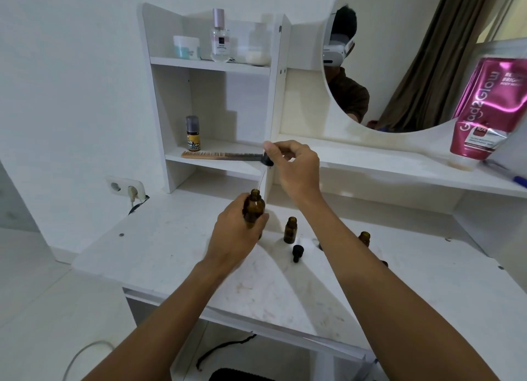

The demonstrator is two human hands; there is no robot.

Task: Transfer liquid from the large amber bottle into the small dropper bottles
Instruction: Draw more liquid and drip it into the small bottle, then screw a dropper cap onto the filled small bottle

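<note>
While the large amber bottle [253,209] is gripped round its body by the left hand [236,238], its uncapped mouth is pointed upward, so that its long axis runs close to vertical with at most a slight lean. Its base is hidden by the hand, so it cannot be told whether it rests on the white tabletop [171,255] or is raised off it.

Directly above the mouth, a dropper [267,160] is pinched by its black bulb between the thumb and fingers of the right hand [296,169]. Its thin glass pipette is hung steeply, tip down and a little to the left, aimed at the bottle's neck but apart from it. The glass is too faint for any liquid inside to be made out.

Just right of the large bottle, a small dropper bottle [291,231] is stood upright and open on the tabletop. A second small bottle [364,237] is seen further right, partly hidden behind the right forearm. A loose black cap [296,252] is laid on its side near the first. No fill level can be read through the dark glass.

The task is judged to be under way rather than near its end. The containers have been opened and a draw is in hand, while delivery into the small bottles and recapping are left to do.

Behind the hands, a comb [216,155] is laid on a white shelf unit [176,95], and a pink tube [484,110] is leaned beside a round mirror [413,38].
</note>
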